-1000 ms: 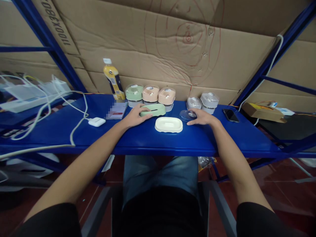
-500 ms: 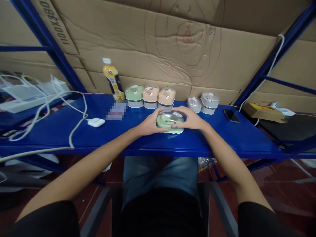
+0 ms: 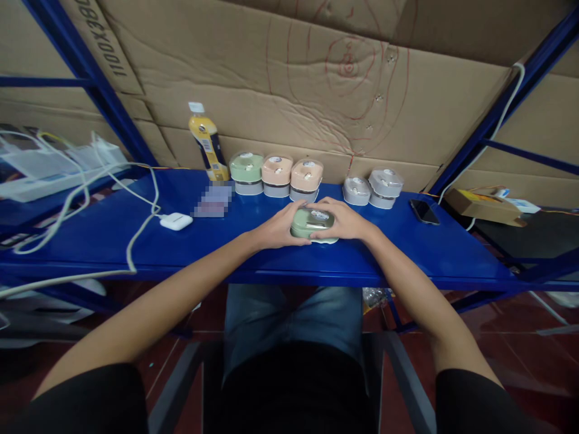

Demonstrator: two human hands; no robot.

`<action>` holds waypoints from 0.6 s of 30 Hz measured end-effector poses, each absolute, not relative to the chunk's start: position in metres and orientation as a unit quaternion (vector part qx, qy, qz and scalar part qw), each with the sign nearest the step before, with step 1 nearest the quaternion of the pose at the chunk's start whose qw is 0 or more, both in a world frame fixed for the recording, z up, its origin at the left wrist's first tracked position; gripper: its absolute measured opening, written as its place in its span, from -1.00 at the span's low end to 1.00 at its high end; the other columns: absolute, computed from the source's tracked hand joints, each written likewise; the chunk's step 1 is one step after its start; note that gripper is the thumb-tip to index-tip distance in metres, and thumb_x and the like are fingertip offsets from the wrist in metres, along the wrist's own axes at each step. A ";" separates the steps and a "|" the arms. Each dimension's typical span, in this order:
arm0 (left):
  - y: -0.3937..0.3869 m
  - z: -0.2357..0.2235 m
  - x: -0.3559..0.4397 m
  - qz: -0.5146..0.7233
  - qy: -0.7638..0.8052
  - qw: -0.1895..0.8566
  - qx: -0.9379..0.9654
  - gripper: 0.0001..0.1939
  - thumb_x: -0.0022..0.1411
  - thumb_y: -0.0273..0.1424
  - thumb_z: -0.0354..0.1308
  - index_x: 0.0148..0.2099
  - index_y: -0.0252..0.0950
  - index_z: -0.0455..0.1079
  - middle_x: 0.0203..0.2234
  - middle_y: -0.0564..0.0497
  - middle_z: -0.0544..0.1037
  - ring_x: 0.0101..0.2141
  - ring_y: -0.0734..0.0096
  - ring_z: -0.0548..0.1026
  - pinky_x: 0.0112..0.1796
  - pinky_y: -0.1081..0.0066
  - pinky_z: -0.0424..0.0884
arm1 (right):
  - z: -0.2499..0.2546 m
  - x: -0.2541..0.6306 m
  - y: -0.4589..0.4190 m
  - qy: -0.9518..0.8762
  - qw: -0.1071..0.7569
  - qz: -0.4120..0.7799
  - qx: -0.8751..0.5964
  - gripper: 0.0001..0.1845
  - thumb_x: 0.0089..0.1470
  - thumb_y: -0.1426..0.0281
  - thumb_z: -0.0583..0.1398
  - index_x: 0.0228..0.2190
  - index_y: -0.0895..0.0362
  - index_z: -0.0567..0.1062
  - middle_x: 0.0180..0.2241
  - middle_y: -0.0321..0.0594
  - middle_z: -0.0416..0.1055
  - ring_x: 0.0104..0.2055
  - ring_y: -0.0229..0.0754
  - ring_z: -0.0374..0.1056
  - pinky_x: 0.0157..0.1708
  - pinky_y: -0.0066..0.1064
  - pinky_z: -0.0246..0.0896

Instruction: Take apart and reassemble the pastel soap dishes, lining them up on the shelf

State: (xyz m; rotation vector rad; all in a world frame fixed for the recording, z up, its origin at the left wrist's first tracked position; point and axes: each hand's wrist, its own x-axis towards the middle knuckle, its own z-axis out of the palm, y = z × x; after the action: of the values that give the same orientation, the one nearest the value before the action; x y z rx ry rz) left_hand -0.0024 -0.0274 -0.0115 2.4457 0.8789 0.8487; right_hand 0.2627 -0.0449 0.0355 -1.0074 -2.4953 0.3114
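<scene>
A green container (image 3: 311, 223) with a clear lid on top sits on a cream base at the middle of the blue shelf (image 3: 253, 253). My left hand (image 3: 279, 228) grips its left side with curled fingers. My right hand (image 3: 342, 220) is closed over its right side and over the lid. Behind it stand a green container (image 3: 246, 172), two peach ones (image 3: 277, 176) (image 3: 306, 179) and two grey ones (image 3: 356, 190) (image 3: 384, 187) in a row by the cardboard wall.
A yellow bottle (image 3: 205, 142) stands at the back left. White earbud case (image 3: 176, 221) and white cables (image 3: 131, 241) lie on the left. A black phone (image 3: 424, 211) lies at the right, with a cardboard box (image 3: 482, 203) beyond it. My knees are under the shelf edge.
My left hand carried the green body onto the cream base. My right hand brought the clear lid onto it. Both hands now press together round the stacked container.
</scene>
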 end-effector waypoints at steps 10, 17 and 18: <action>-0.020 -0.013 0.005 0.280 0.337 0.160 0.885 -0.08 0.42 -0.05 0.30 0.61 -0.35 0.08 0.53 -0.44 0.33 0.50 -0.26 0.36 0.45 -0.11 0.33 | 0.041 0.250 -0.071 -0.818 0.133 0.008 -0.559 -0.01 0.29 -0.19 0.33 0.53 0.01 0.34 0.23 0.15 0.48 0.25 0.34 0.50 0.24 0.05 0.43; -0.006 -0.013 0.034 0.306 0.355 0.203 0.860 -0.37 0.42 -0.21 0.28 0.42 -0.34 0.36 0.36 -0.35 0.58 0.35 -0.17 0.58 0.34 -0.08 0.50 | 0.046 0.246 -0.076 -0.762 0.090 -0.031 -0.641 0.06 0.37 -0.22 0.20 0.59 0.15 0.21 0.38 0.37 0.40 0.38 0.53 0.41 0.28 0.18 0.39; -0.005 -0.014 0.036 0.311 0.354 0.214 0.855 -0.39 0.40 -0.21 0.29 0.40 -0.34 0.38 0.35 -0.36 0.59 0.35 -0.16 0.58 0.35 -0.08 0.50 | 0.047 0.247 -0.075 -0.760 0.088 -0.032 -0.643 0.05 0.37 -0.23 0.19 0.58 0.15 0.22 0.38 0.36 0.40 0.38 0.53 0.41 0.28 0.19 0.39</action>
State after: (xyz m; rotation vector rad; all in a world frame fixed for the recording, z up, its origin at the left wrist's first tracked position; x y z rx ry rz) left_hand 0.0360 -0.0047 -0.0136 2.3725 0.9827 0.8636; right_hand 0.2473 -0.0748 0.0468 -1.9150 -2.2629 -0.0953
